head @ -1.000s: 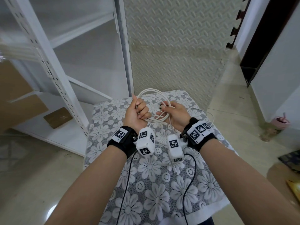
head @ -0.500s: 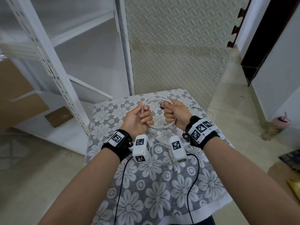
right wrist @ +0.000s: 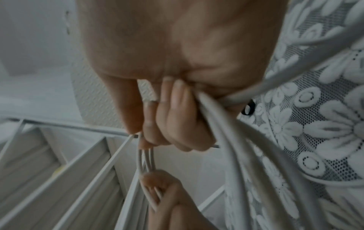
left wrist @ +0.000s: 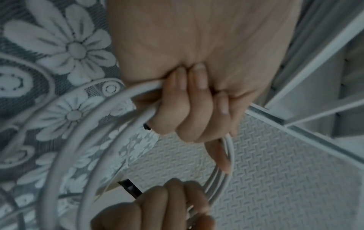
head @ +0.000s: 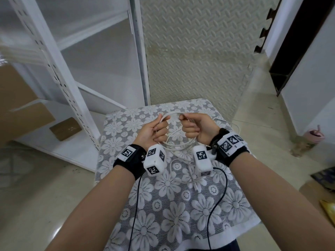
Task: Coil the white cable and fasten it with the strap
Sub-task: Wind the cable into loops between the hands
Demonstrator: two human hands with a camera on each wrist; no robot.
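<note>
Both hands hold the white cable [head: 171, 144] up over the table [head: 163, 205]. The left hand [head: 151, 132] has its fingers curled tight round one side of the loops. The right hand [head: 196, 128] has its fingers curled round the other side, and the two hands are close together. Between them the cable makes a round ring of a few loops. More cable hangs down below the hands and lies on the flower cloth [head: 181, 223]. A small black piece [left wrist: 131, 187] shows by the right hand's fingers; it may be the strap.
</note>
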